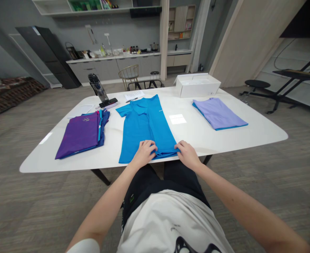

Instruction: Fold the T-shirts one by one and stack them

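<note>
A blue T-shirt (139, 126) lies on the white table in front of me, its collar away from me and its right side folded in over the middle. One short sleeve sticks out at the far left. My left hand (145, 151) pinches the hem near the inner edge of the folded part. At the hem's right corner, my right hand (186, 153) grips the cloth with fingers closed. Both hands rest by the table's near edge.
Folded garments, purple on top (78, 135), are stacked at the left. A folded lavender shirt (220, 114) lies over blue cloth at the right. Farther back stand a white box (198, 86), a black handheld device (99, 89), papers (134, 95) and a pen (131, 100).
</note>
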Motion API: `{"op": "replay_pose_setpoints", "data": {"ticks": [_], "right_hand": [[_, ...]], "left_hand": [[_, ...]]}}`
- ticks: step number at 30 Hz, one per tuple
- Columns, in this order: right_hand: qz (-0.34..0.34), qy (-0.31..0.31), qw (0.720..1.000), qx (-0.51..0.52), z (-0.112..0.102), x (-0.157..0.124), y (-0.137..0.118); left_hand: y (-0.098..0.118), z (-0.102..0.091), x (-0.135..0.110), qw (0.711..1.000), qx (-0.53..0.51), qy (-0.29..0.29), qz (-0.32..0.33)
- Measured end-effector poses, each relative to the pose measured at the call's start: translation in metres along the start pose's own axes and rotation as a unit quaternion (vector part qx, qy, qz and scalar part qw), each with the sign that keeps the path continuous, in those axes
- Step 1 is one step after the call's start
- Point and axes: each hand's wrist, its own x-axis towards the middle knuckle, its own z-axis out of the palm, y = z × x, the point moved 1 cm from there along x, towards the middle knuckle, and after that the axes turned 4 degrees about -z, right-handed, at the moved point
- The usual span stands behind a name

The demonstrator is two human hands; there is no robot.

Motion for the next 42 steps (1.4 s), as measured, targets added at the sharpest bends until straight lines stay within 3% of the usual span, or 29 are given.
{"op": "replay_pose_setpoints", "data": {"ticks": [7,13,20,23,26,29,34,38,42], "right_hand": [[-0.070,-0.008,0.997,0.018,0.007,-0.009,0.012],[-0.097,-0.016,0.994,0.048,-0.003,-0.006,0.011],[-0.049,-0.016,0.998,0.043,0.004,0.030,0.014],[-0.022,-0.016,0.997,0.068,0.012,0.046,0.016],[-0.007,-0.019,0.995,0.095,0.019,0.067,0.019],[0.000,-0.036,0.994,0.099,0.028,0.097,0.024],[0.002,-0.050,0.994,0.095,0.052,0.155,0.030],[-0.032,-0.050,0.996,0.070,0.074,0.205,0.033],[-0.041,-0.035,0.997,0.056,0.095,0.259,0.040]], "left_hand": [[-0.007,-0.021,0.000,0.995,0.048,-0.088,0.029],[-0.006,-0.029,0.006,0.984,-0.100,-0.146,0.017],[-0.008,-0.010,0.030,0.980,-0.160,-0.113,-0.027],[-0.006,-0.010,0.033,0.947,-0.293,-0.124,-0.046],[-0.010,-0.014,0.042,0.909,-0.392,-0.093,-0.104],[-0.031,-0.014,0.063,0.901,-0.401,-0.045,-0.161],[-0.089,0.002,0.102,0.917,-0.339,0.011,-0.209],[-0.140,0.008,0.128,0.946,-0.231,0.041,-0.225],[-0.189,0.002,0.150,0.954,-0.088,0.060,-0.282]]}}
